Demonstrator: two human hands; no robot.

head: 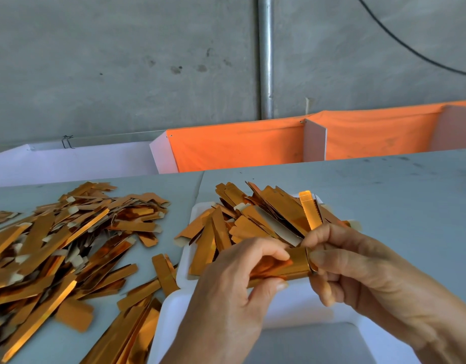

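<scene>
Left hand (226, 292): its thumb and fingers curl round the left part of the box (284, 267) and hold it.
Right hand (358, 269): its thumb and fingers pinch the right end of the box.
Box: gold and shiny. It lies sideways between the two hands, held up over the tray (183, 264).
Flap (308, 208): a long gold strip that stands up from the box's right end, just above the right hand's fingers.
Tray: white, under the hands. Flat gold pieces (253, 222) are piled in its far part.
Heap (56, 245): many more flat gold pieces lie on the table (384, 195), left of the tray. A few lie right beside the tray's left edge.
Table: pale grey-blue, with a thin line where two tops meet.
Cloth (239, 145): orange, behind the table, hung between white boards (82, 161).
Wall (121, 61): grey and rough. A metal pipe (266, 56) runs up it, and a black cable (410, 48) hangs at the top right.
</scene>
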